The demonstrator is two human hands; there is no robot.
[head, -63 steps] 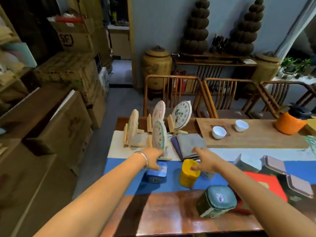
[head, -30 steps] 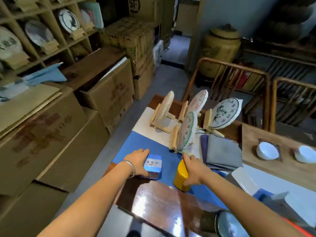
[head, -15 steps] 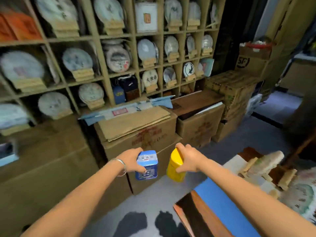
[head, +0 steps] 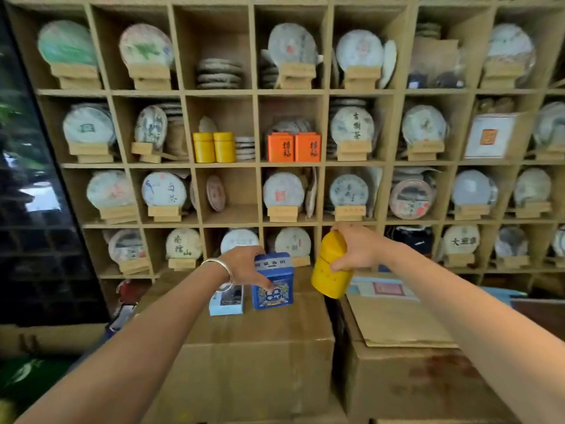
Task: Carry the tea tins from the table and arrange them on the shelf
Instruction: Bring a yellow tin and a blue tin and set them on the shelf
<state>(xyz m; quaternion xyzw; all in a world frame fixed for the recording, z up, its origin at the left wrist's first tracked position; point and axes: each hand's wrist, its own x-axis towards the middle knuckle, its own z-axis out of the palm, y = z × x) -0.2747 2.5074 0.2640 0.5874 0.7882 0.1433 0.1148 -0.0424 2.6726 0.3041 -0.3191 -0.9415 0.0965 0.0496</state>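
I face a wooden cubby shelf [head: 258, 163] filled with wrapped tea cakes on stands. My left hand [head: 244, 266] grips a blue rectangular tea tin [head: 273, 286] from its left side, held upright above a cardboard box. My right hand [head: 360, 247] holds a yellow round tea tin [head: 330, 270] by its top and side, tilted slightly. Two yellow round tins [head: 214, 147] stand in one middle cubby. Two orange square tins [head: 294, 147] stand in the cubby to its right.
Large cardboard boxes [head: 260, 356] stand between me and the shelf's lowest row. A small light-blue box [head: 227, 301] rests on the left box. Flat cardboard and papers [head: 394, 316] lie on the right box. A dark glass cabinet [head: 33, 209] is at the left.
I picked both tins off the table, turned left away from it and came up to the shelf. Both tins are now raised in front of the lower cubbies.
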